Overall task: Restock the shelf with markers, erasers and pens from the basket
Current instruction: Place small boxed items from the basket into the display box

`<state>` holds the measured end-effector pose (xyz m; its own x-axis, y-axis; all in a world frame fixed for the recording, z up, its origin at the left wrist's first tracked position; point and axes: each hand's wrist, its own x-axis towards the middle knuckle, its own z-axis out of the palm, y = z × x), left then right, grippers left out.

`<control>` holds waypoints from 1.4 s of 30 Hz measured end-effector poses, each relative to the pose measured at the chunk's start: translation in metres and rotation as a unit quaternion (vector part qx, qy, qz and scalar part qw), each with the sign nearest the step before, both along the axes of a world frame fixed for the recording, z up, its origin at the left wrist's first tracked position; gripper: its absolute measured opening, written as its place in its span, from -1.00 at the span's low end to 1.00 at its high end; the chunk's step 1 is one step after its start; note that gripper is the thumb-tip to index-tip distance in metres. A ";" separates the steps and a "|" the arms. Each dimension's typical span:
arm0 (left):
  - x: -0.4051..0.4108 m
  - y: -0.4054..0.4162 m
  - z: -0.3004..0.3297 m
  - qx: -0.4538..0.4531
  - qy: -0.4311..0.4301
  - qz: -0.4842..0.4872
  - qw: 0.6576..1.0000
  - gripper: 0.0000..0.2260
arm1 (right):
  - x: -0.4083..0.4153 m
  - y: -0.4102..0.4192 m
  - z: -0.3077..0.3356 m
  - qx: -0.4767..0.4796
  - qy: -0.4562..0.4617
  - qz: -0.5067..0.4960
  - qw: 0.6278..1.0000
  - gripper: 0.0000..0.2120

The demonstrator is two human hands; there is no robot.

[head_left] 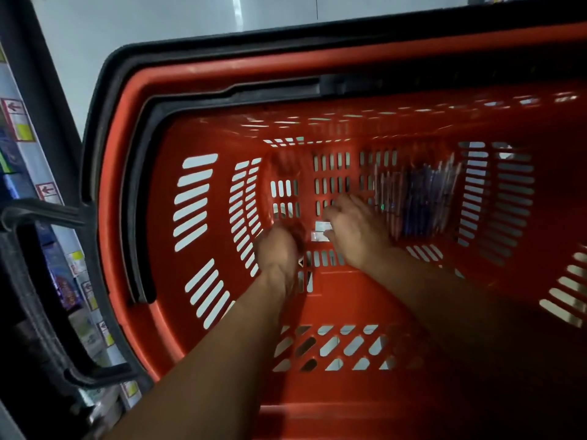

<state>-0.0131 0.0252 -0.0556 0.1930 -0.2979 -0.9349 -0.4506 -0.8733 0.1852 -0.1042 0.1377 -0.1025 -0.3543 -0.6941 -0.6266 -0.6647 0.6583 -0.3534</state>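
Both my hands reach down into a red slotted basket (203,90). My left hand (276,252) is curled around a blurred reddish item (297,233) on the basket floor; what it is I cannot tell. My right hand (355,230) lies beside it with fingers spread over a small white-labelled pack (320,231), touching it. A bundle of blue and clear pens (419,198) lies on the basket floor just right of my right hand. A further blurred reddish thing (282,163) sits at the far left of the floor.
The basket has a black rim and black handle (228,93) folded along its far side. A shelf (19,128) with price tags and packaged goods runs down the left edge. Pale floor (158,23) shows beyond the basket.
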 end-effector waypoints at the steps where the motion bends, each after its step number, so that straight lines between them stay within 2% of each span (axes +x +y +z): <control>1: 0.001 0.001 -0.002 0.003 0.003 0.002 1.000 -0.70 | 0.002 -0.001 -0.002 0.003 0.016 0.016 1.000 -0.72; 5: 0.002 0.001 -0.004 0.002 0.003 -0.012 1.000 -0.64 | 0.005 -0.004 -0.001 -0.010 0.042 0.041 0.998 -0.79; 7: 0.002 0.000 -0.004 0.015 0.001 -0.030 0.999 -0.71 | 0.007 0.000 -0.001 -0.011 0.016 -0.014 1.000 -0.83; 8: 0.002 0.000 -0.003 0.032 -0.001 -0.064 0.997 -0.76 | 0.005 0.002 0.001 -0.007 -0.024 -0.087 0.996 -0.85; 10: 0.005 0.002 0.002 0.043 -0.021 -0.151 0.987 -0.74 | 0.002 0.001 0.008 -0.005 -0.148 -0.266 0.952 -0.84; 12: 0.004 0.001 0.012 0.062 0.007 -0.139 0.988 -0.72 | -0.001 -0.003 0.021 -0.009 -0.237 -0.384 0.892 -0.81; 15: -0.005 0.001 0.025 0.091 0.069 -0.084 0.990 -0.71 | -0.002 -0.009 0.041 0.003 -0.315 -0.438 0.842 -0.83; 17: -0.010 0.002 0.031 0.114 0.099 -0.058 0.987 -0.73 | 0.000 -0.009 0.052 -0.002 -0.356 -0.440 0.824 -0.86; 19: -0.012 0.003 0.032 0.112 0.111 -0.086 0.984 -0.77 | 0.002 -0.007 0.058 -0.008 -0.361 -0.431 0.827 -0.86; 21: -0.011 0.003 0.031 0.108 0.088 -0.107 0.984 -0.76 | 0.003 -0.004 0.055 -0.016 -0.333 -0.420 0.844 -0.86; 22: -0.011 0.004 0.030 0.105 0.065 -0.106 0.987 -0.76 | 0.003 -0.002 0.050 -0.015 -0.295 -0.398 0.869 -0.87; 24: -0.008 0.005 0.026 0.091 0.034 -0.102 0.990 -0.77 | -0.004 0.008 0.037 -0.001 -0.163 -0.293 0.942 -0.84; 26: -0.008 0.007 0.024 0.083 0.030 -0.079 0.993 -0.77 | -0.013 0.019 0.022 0.022 -0.051 -0.165 0.985 -0.78; 30: -0.003 0.007 0.023 0.082 0.048 -0.041 0.995 -0.71 | -0.016 0.029 0.005 0.080 0.048 -0.005 0.996 -0.72; 33: -0.007 0.007 0.021 0.089 0.031 -0.038 0.995 -0.75 | -0.012 0.027 0.004 0.090 0.105 0.059 0.989 -0.70; 36: -0.015 0.004 0.022 0.120 -0.009 -0.035 0.992 -0.75 | -0.012 0.024 0.005 0.080 0.129 0.087 0.984 -0.72; 38: -0.015 0.004 0.023 0.112 0.001 -0.033 0.993 -0.80 | -0.014 0.025 0.003 0.061 0.121 0.064 0.989 -0.72; 40: -0.010 0.005 0.026 0.092 0.036 -0.041 0.994 -0.82 | -0.016 0.028 0.001 0.045 0.100 0.014 0.994 -0.71; 42: -0.007 0.004 0.024 0.086 0.044 -0.040 0.994 -0.81 | -0.017 0.028 0.003 0.022 0.028 -0.098 0.995 -0.80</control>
